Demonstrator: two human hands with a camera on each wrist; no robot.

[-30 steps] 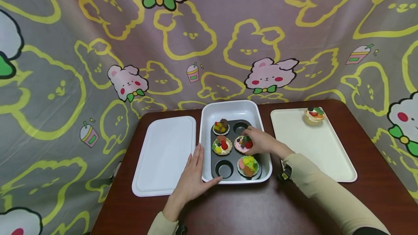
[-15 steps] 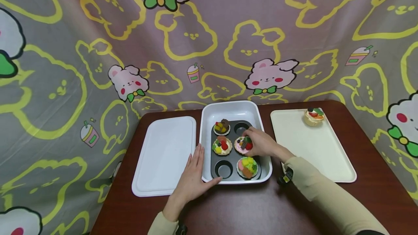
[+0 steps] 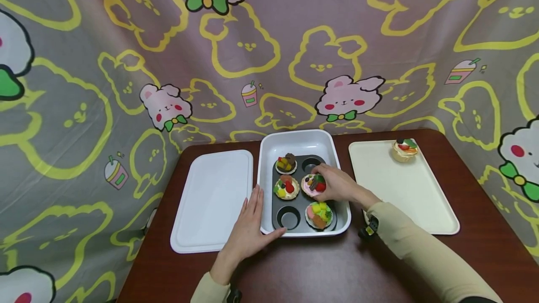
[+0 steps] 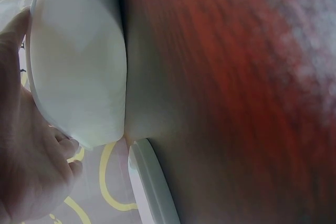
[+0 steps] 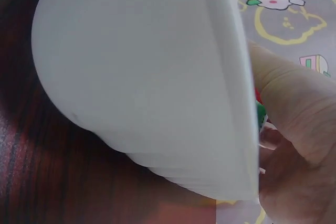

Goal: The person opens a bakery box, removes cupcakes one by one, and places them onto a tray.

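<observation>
In the head view a white deep pan (image 3: pixel 264 153) holds a dark muffin tin (image 3: pixel 301 202). My right hand (image 3: pixel 340 185) reaches over the pan's right wall and pinches a fruit tart with pink cream (image 3: pixel 310 186) at the tin's middle right cup; the fingers hide part of it. My left hand (image 3: pixel 248 228) lies with straight fingers against the pan's front left corner, thumb on the front rim. A mixed-fruit tart (image 3: pixel 286 188), a chocolate-topped tart (image 3: pixel 286 164) and a green-and-yellow fruit tart (image 3: pixel 319 215) sit in other cups. The right wrist view shows mostly the pan's outer wall (image 5: pixel 147 77).
To the left lies a flat white lid-like panel (image 3: pixel 212 200). A cream tray (image 3: pixel 404 195) on the right bears one fruit tart (image 3: pixel 404 150) near its far edge. Both flank the pan on the brown table (image 3: pixel 303 270). A patterned curtain (image 3: pixel 269 50) hangs close behind.
The pink-cream tart has shifted very slightly left under my right hand's fingers. My left hand and the pan stay where they were.
</observation>
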